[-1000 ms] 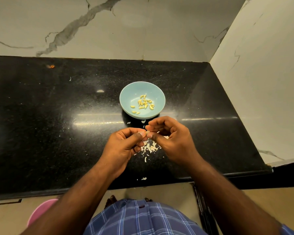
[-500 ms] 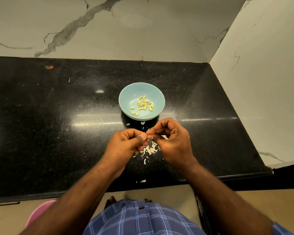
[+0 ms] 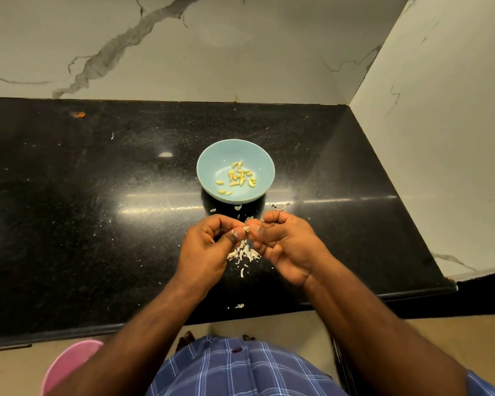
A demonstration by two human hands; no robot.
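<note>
Just on the near side of the blue bowl (image 3: 215, 163), our left hand (image 3: 207, 248) and right hand (image 3: 287, 247) meet above the black surface (image 3: 97, 230). Both have curled fingers and pinch one small pale clove (image 3: 245, 229) between the thumb tips. Yellowish peeled cloves (image 3: 238, 177) lie inside the bowl. Papery white skins (image 3: 243, 254) sit on the surface nearer to us than the bowl, under our hands, with a few scraps at the bowl's near edge. Much nearer than the bowl and to its left, a pink tub (image 3: 69, 364) shows on the floor

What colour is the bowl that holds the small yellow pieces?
The bowl is pale turquoise blue, shown best in the head view.
</note>
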